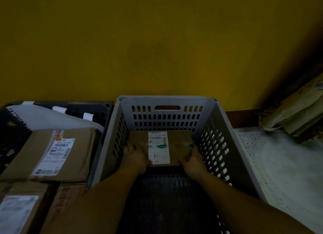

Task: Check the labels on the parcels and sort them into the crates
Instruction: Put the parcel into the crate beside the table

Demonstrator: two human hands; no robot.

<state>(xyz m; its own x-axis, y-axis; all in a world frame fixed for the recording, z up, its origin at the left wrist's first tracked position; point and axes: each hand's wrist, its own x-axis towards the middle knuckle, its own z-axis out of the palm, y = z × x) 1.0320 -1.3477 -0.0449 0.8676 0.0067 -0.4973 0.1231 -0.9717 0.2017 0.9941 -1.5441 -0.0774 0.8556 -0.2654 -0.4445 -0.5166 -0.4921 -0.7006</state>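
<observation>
A small brown cardboard parcel (pixel 176 137) with a white label facing up lies at the far end inside a grey slotted plastic crate (pixel 167 118). My left hand (pixel 135 157) grips the parcel's left near corner. My right hand (pixel 193 161) grips its right near corner. Both forearms reach down into the crate. The crate's floor in front of the parcel is dark and bare.
Left of the grey crate, a black crate (pixel 15 129) holds a large labelled cardboard box (pixel 52 155) and a white sheet. Two more labelled boxes (pixel 22 211) lie at the lower left. A yellow wall rises behind. Folded brown paper bags (pixel 300 116) rest on the speckled floor at right.
</observation>
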